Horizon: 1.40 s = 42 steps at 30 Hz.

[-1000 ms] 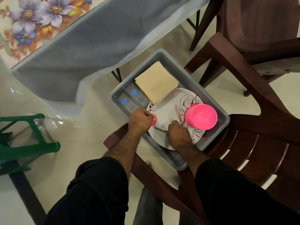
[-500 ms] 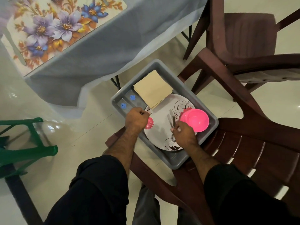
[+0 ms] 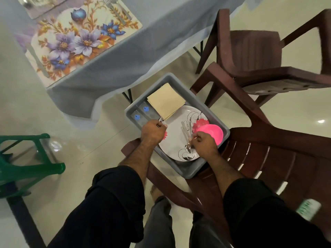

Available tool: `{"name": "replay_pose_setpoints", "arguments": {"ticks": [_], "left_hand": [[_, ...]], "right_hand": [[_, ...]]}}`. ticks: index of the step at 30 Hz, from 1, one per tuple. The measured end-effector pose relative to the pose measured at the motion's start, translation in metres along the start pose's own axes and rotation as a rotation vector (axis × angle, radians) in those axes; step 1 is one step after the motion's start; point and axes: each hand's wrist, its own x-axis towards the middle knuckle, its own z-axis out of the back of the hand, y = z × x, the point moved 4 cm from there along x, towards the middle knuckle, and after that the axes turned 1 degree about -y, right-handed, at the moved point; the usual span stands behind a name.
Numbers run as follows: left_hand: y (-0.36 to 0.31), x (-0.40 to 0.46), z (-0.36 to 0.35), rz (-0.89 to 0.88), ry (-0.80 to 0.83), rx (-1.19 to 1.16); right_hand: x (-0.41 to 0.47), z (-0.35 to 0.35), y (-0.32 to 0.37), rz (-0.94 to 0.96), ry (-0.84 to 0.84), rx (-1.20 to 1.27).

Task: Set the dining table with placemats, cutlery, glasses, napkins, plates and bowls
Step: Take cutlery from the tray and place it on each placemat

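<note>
Head view: a grey tub (image 3: pixel 211 120) is seen on a brown chair (image 3: pixel 268 154), holding a patterned plate (image 3: pixel 174 140), yellow napkins (image 3: pixel 165 102), a pink bowl (image 3: pixel 214 132) and two glasses (image 3: pixel 141 113). Cutlery (image 3: pixel 186 135) on the plate is pinched by the curled right hand (image 3: pixel 204 145). The plate's rim is gripped by the left hand (image 3: pixel 153 132).

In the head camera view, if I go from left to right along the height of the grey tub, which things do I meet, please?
Green stool → left hand → white plate → cutlery → right hand → pink bowl → brown chair. The napkins overlap the plate, so I omit them.
</note>
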Motion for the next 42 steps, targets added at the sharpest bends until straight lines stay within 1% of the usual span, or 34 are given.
{"name": "replay_pose_setpoints", "arguments": {"ticks": [3, 5, 7, 10, 13, 16, 21, 24, 27, 30, 34, 38, 40, 42], "left_hand": [[-0.032, -0.037, 0.012, 0.001, 0.012, -0.054], [-0.065, -0.063, 0.012, -0.038, 0.056, -0.117], [-0.102, -0.083, 0.006, -0.084, 0.077, -0.128], [-0.160, -0.106, -0.016, -0.195, 0.071, -0.177], [-0.230, -0.157, -0.051, -0.294, 0.064, -0.238], [-0.290, -0.205, -0.114, -0.394, 0.082, -0.248], [-0.354, -0.290, -0.251, -0.399, 0.089, -0.251], [-0.392, -0.341, -0.330, -0.415, 0.216, -0.166], [-0.420, -0.370, -0.391, -0.455, 0.387, -0.080], [-0.443, -0.360, -0.438, -0.506, 0.477, 0.003], [-0.478, -0.320, -0.489, -0.467, 0.548, 0.003], [-0.517, -0.276, -0.536, -0.395, 0.605, 0.042], [-0.548, -0.251, -0.567, -0.364, 0.697, 0.078], [-0.580, -0.229, -0.597, -0.351, 0.794, 0.145]], "right_hand": [[-0.029, 0.058, 0.043, 0.086, -0.056, 0.012], [-0.051, 0.108, 0.060, 0.142, -0.090, -0.019], [-0.074, 0.165, 0.076, 0.180, -0.148, -0.053], [-0.104, 0.252, 0.090, 0.257, -0.227, -0.031], [-0.126, 0.342, 0.080, 0.291, -0.278, -0.031], [-0.143, 0.424, 0.034, 0.296, -0.303, -0.015], [-0.186, 0.545, -0.090, 0.219, -0.351, 0.108], [-0.206, 0.596, -0.152, 0.159, -0.314, 0.171], [-0.208, 0.628, -0.188, 0.143, -0.235, 0.194], [-0.191, 0.657, -0.211, 0.130, -0.225, 0.253], [-0.140, 0.702, -0.234, 0.075, -0.198, 0.319], [-0.079, 0.759, -0.248, -0.039, -0.229, 0.618], [-0.042, 0.791, -0.246, -0.081, -0.253, 0.774], [-0.003, 0.823, -0.242, -0.106, -0.269, 0.876]]}}
